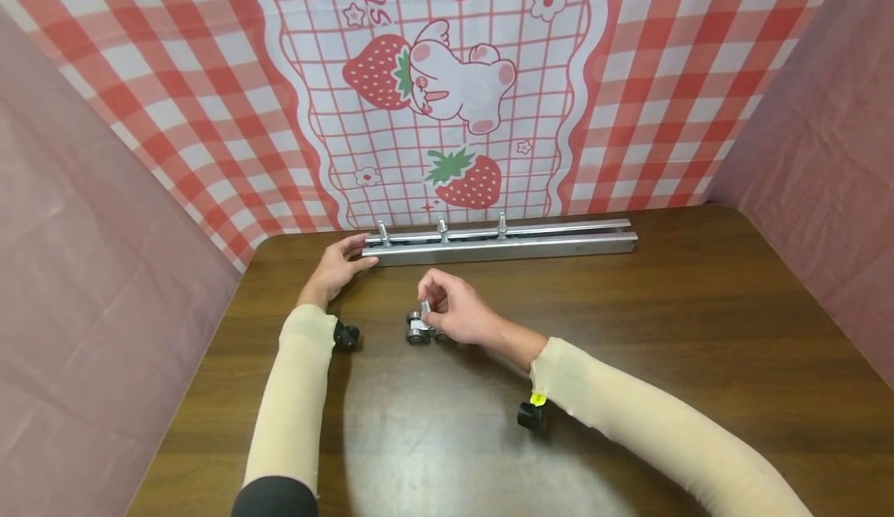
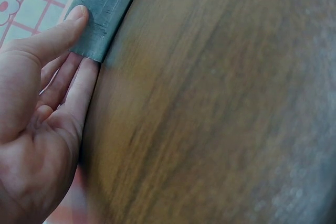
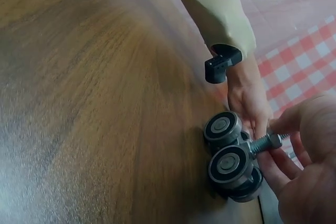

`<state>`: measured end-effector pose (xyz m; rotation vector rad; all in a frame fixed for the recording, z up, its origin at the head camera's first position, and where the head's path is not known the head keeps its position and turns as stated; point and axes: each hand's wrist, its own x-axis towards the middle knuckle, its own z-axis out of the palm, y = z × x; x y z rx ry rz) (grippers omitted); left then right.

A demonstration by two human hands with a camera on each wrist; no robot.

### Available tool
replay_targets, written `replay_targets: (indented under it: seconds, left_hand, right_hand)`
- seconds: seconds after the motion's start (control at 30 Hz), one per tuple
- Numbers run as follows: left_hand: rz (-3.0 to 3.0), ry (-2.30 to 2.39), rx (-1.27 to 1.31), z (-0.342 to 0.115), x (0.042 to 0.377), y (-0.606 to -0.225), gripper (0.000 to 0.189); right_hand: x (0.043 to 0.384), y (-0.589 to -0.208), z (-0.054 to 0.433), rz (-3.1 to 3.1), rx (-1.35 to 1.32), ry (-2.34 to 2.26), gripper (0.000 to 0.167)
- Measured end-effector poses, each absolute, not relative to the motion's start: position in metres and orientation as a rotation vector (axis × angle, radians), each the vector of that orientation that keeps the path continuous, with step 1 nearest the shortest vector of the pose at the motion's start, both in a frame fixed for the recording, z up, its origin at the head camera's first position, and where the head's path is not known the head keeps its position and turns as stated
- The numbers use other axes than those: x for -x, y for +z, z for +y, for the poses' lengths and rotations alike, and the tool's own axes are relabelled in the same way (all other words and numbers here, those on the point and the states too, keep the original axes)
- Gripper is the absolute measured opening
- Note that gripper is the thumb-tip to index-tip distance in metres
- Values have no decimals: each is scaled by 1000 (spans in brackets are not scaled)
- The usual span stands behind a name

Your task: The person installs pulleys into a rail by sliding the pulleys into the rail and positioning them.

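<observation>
Along the back of the table lies a long metal channel rail [image 1: 517, 251], with three threaded bolts [image 1: 442, 230] standing up out of its slot. My left hand [image 1: 335, 270] grips the rail's left end, thumb on the front face and fingers around the end. Nearer to me, my right hand [image 1: 461, 311] pinches the threaded bolt [image 3: 262, 144] of a roller trolley [image 1: 417, 334] between thumb and fingers. Round metal-and-black wheels [image 3: 228, 163] show on the trolley in the right wrist view. Its bolt points up, with a nut on the thread.
The brown wooden table [image 1: 433, 439] carries the rail and reaches back to a red-and-white strawberry cloth [image 1: 461, 74]. Pink curtains [image 1: 803, 129] hang at both sides. A small black camera [image 1: 532, 416] sits at the right wrist, another black camera [image 1: 346, 336] at the left.
</observation>
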<state>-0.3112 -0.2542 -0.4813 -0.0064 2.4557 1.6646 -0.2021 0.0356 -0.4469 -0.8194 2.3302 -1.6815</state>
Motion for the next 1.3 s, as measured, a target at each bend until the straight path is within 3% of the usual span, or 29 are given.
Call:
replay_targets:
  seconds: [0.57,1.3]
  left_hand:
    - [2466,1677,17,-255,310,-480,69]
    - [2462,1686,2,-255,312,-481,69]
  right_hand:
    - [200,-435,43,2271,834,-1636,52]
    - [186,-459,40,2252,721,-1864,39]
